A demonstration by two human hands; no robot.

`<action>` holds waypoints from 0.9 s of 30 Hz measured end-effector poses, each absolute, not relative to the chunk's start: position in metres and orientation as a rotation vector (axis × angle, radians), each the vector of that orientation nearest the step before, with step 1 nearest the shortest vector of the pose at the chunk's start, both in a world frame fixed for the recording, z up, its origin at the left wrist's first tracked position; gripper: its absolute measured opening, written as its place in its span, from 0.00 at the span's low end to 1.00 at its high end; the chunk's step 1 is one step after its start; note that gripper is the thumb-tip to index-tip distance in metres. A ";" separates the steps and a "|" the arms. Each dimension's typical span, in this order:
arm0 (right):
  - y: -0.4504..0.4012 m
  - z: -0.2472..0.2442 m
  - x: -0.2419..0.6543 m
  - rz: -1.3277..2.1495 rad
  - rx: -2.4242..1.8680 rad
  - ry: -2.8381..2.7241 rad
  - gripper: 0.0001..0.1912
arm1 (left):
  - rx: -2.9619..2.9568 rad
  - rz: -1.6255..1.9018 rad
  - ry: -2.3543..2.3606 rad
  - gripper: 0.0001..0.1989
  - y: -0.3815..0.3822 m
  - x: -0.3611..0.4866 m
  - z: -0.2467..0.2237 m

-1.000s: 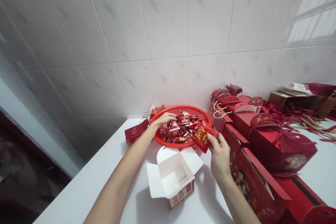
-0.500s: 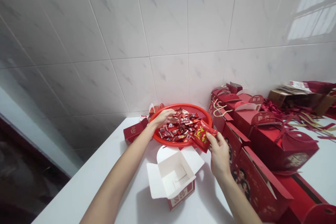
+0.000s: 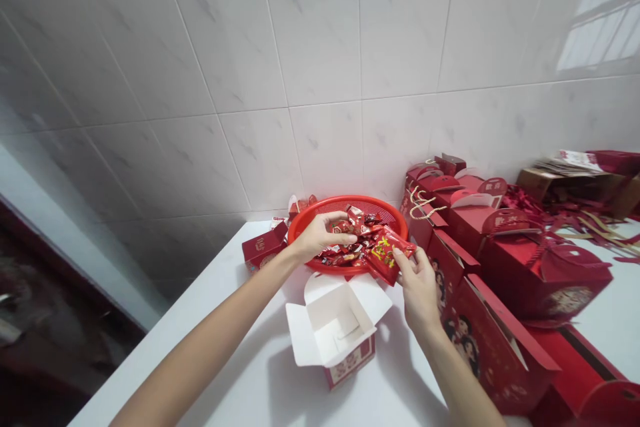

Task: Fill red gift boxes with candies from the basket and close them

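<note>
A red plastic basket (image 3: 345,200) holds a heap of small wrapped candies (image 3: 345,257), mostly red. My left hand (image 3: 320,238) is over the basket, thumb and fingers curled around wrapped candies (image 3: 356,217); how many it grips is hidden. Between the thumb and fingers of my right hand (image 3: 417,283) is a red snack packet (image 3: 384,255) with yellow lettering, held at the basket's right front rim. In front of the basket, an open box (image 3: 340,330) with a white inside and red printed outside stands with its flaps spread. Nothing shows inside it.
Rows of red gift boxes (image 3: 520,273) with handles line the right side of the white table (image 3: 225,347). A small red box (image 3: 264,247) lies left of the basket. Ribbons (image 3: 590,223) and a cardboard carton (image 3: 565,180) are at far right. A tiled wall (image 3: 325,67) rises behind.
My left hand has moved right and toward me across the candies, and its fingers have closed around some. My right hand keeps the packet at nearly the same spot. The view has shifted slightly.
</note>
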State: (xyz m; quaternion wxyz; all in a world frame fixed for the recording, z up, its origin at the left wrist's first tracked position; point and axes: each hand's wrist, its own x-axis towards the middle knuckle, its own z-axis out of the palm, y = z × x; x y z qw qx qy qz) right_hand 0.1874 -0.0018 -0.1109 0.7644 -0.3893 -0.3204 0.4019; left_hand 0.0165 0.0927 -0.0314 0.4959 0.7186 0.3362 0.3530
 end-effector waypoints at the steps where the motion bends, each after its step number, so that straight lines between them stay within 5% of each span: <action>1: -0.002 -0.111 0.187 0.882 -0.835 -0.704 0.20 | 1.738 0.824 0.810 0.24 0.088 0.016 -0.030; 14: -0.011 -0.103 0.181 0.886 -0.721 -0.847 0.25 | 1.694 0.696 0.618 0.17 0.055 0.033 -0.036; 27: -0.009 -0.108 0.184 0.702 -0.773 -0.856 0.17 | 1.651 0.845 0.686 0.17 0.051 0.041 -0.045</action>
